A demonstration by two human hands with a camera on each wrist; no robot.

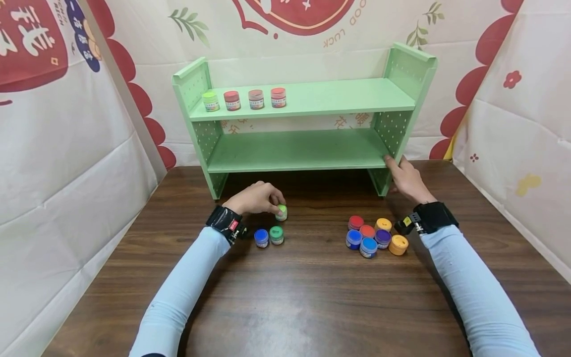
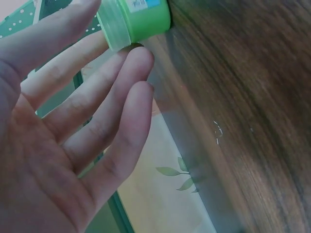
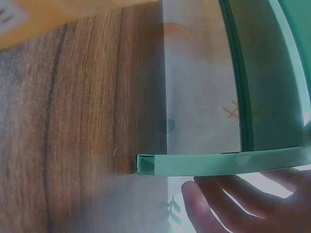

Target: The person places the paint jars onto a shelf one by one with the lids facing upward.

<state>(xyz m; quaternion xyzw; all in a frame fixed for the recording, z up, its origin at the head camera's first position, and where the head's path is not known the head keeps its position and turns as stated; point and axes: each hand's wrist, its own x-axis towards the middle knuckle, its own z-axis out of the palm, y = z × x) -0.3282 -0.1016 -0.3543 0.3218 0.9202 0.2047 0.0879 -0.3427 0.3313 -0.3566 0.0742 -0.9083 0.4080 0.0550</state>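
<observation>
My left hand (image 1: 256, 198) pinches a small light-green paint jar (image 1: 281, 213) between thumb and fingertips, low at the tabletop. In the left wrist view the same jar (image 2: 148, 22) shows a clear rim and a label; the other fingers are loosely bent. A blue-lidded jar (image 1: 261, 238) and a green-lidded jar (image 1: 276, 235) stand just in front of it. With my right hand (image 1: 408, 182) I grip the right side panel of a green two-tier shelf (image 1: 299, 150). In the right wrist view, fingers (image 3: 197, 206) lie along the outer side of that panel (image 3: 204, 165).
Four jars stand on the left part of the upper tier, among them a light-green jar (image 1: 210, 101) and a red jar (image 1: 278, 97). Several red, blue, purple and orange jars cluster near my right forearm, including an orange jar (image 1: 398, 245). Printed cloth (image 1: 294, 59) hangs behind the brown table (image 1: 285, 297).
</observation>
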